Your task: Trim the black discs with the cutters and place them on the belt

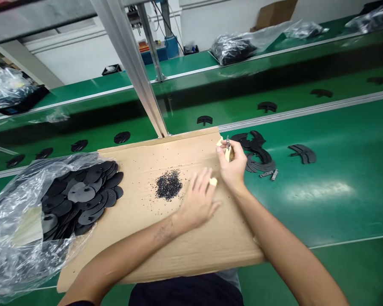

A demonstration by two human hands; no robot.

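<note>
My left hand (199, 199) lies palm down over the cardboard sheet (210, 250), fingers stretched out and slightly blurred, with a yellow covering on one fingertip. Just left of it is a heap of tiny black bits (168, 185). My right hand (234, 165) is closed around small nippers (227, 148), whose metal jaws point up; a yellow covering is on a finger here too. Curved black plastic parts (257, 146) lie right beside that hand on the green bench. Two small grey pieces (270, 174) sit below them.
At the left, a clear plastic bag (6, 238) spills round black discs (83, 193) onto the cardboard. Behind runs a green conveyor channel (181, 123) carrying spaced black parts. A metal post (134, 63) rises at the cardboard's far edge. Bagged black parts (232, 49) stand on the far ledge.
</note>
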